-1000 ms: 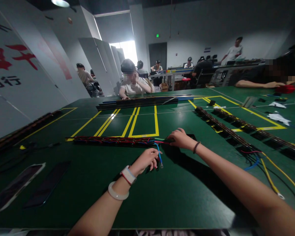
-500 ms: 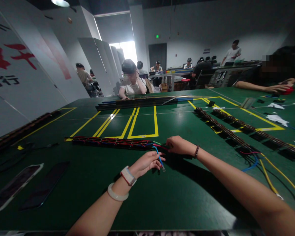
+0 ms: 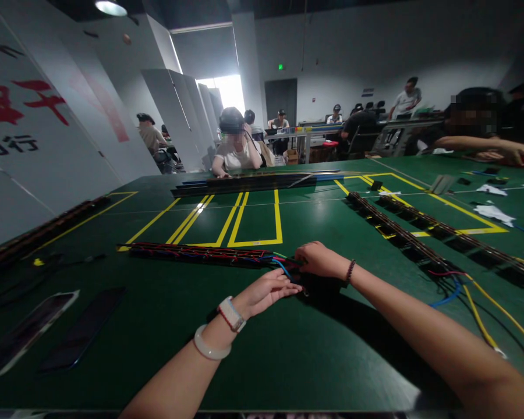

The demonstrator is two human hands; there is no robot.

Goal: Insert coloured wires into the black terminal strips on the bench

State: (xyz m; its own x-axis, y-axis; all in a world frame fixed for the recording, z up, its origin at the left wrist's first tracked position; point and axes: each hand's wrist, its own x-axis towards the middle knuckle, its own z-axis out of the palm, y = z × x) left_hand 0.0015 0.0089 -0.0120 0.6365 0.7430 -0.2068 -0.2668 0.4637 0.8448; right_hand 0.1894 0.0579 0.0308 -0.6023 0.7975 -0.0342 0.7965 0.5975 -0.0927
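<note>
Blue wire (image 3: 282, 267) runs down to the fingers of my left hand (image 3: 266, 292). Those fingers are stretched out long, and I can't tell if my thumb is pinching the wire. A little metal end (image 3: 305, 292) pokes out just past my left fingertips. My right hand (image 3: 321, 260) is curled closed on the coloured wires (image 3: 288, 261). My hands are very close together, but I can't see if they touch. The long black strip (image 3: 201, 254) the wires come from lies flat on the green table (image 3: 253, 366), just past my left hand and off to its left. Two dark strips (image 3: 393, 226) lie away to the right of my right hand. Two phones (image 3: 85, 329) lie well to the left of my left hand.
</note>
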